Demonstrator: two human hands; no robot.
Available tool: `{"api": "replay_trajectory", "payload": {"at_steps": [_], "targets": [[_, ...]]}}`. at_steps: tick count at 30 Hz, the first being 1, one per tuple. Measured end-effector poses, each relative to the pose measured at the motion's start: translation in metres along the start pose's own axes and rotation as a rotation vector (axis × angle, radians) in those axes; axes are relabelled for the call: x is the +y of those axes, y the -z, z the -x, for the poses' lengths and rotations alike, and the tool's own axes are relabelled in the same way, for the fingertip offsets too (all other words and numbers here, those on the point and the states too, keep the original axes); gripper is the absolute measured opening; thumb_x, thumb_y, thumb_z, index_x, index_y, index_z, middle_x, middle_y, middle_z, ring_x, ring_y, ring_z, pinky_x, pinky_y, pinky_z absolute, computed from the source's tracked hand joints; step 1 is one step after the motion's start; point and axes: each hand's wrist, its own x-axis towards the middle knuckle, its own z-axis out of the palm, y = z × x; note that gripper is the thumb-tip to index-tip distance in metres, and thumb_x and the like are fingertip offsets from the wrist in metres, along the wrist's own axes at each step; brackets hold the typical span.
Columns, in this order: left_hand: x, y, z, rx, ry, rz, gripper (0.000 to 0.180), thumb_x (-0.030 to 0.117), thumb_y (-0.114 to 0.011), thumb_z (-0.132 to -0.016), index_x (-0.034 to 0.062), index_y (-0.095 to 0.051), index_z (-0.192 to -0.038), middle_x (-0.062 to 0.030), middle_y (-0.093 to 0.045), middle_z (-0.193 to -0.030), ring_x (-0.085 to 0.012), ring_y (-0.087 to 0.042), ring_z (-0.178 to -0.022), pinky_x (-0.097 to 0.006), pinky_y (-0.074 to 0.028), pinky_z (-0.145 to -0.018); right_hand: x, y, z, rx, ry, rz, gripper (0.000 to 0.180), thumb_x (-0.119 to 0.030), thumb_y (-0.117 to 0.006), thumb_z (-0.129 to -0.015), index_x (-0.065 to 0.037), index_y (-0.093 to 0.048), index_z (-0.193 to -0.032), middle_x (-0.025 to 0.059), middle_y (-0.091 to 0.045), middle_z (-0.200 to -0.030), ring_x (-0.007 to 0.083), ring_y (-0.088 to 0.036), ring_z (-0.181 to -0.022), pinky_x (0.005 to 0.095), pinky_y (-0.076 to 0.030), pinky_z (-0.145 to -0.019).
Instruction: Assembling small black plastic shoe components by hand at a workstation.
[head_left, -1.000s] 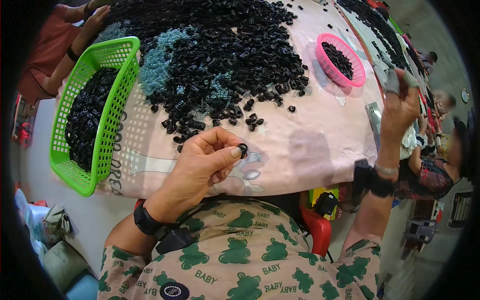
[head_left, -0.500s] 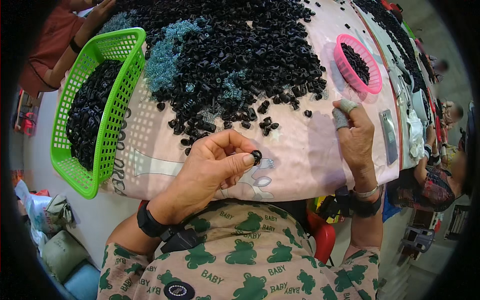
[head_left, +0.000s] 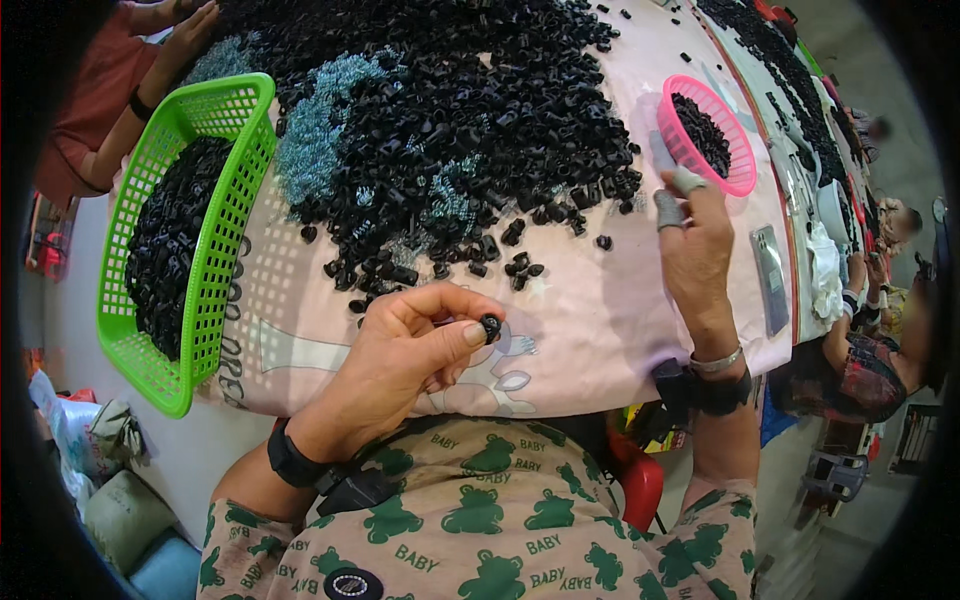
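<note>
Between the thumb and forefinger of my left hand [head_left: 405, 345] is pinched a small rounded black plastic part [head_left: 491, 327]. My right hand [head_left: 698, 250] hovers over the cloth just below the pink basket [head_left: 742, 170], with grey wraps on its thumb and forefinger. Those two digits are apart and nothing shows between them. Small dark pieces [head_left: 705, 135] fill part of the pink basket. Ahead of my left hand spreads a big pile of hollow black plastic parts [head_left: 500, 120], with a heap of bluish metal springs [head_left: 320, 130] on its left side.
A green basket [head_left: 232, 190] of black parts stands at the left edge. Another person's hands [head_left: 180, 45] are at the far left. A phone [head_left: 770, 280] lies right of my right hand on the pink cloth [head_left: 590, 330]. A red stool [head_left: 640, 485] is below the table edge.
My right hand has moved slightly up relative to the cloth, closer to the pink basket. My left hand keeps its pinch on the black part. The whole view has shifted a little.
</note>
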Motion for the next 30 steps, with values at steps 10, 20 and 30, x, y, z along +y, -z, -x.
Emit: {"api": "replay_trajectory", "payload": {"at_steps": [10, 20, 30], "targets": [[-0.001, 0.001, -0.001, 0.002, -0.021, 0.017, 0.014, 0.008, -0.062, -0.087, 0.0013, -0.063, -0.099, 0.0019, -0.057, -0.069, -0.0011, -0.045, -0.054, -0.015, -0.037, -0.048, 0.082, 0.021, -0.037, -0.095, -1.289, -1.343, 0.053, -0.052, -0.041, -0.094, -0.002, -0.061, -0.098, 0.0013, -0.065, -0.079, 0.0077, -0.058, -0.058, 0.021, -0.039, -0.047], [-0.001, 0.001, 0.001, 0.009, -0.027, 0.008, 0.014, 0.009, -0.063, -0.086, 0.0017, -0.063, -0.098, 0.0019, -0.058, -0.069, -0.0014, -0.045, -0.053, -0.015, -0.036, -0.047, 0.084, 0.04, -0.02, -0.137, -1.449, -1.286, 0.035, -0.039, -0.053, -0.091, -0.005, -0.061, -0.086, -0.0034, -0.059, -0.063, 0.0077, -0.05, -0.049, 0.0219, -0.034, -0.042], [-0.001, -0.002, 0.001, 0.001, -0.004, -0.06, 0.016, 0.011, -0.062, -0.088, 0.0005, -0.061, -0.1, 0.0001, -0.056, -0.069, -0.0031, -0.046, -0.053, -0.016, -0.033, -0.044, 0.062, 0.103, 0.074, -0.031, -1.415, -1.436, 0.034, -0.042, -0.048, -0.094, -0.009, -0.058, -0.092, -0.0018, -0.055, -0.066, 0.0093, -0.047, -0.049, 0.0224, -0.035, -0.042]]}}
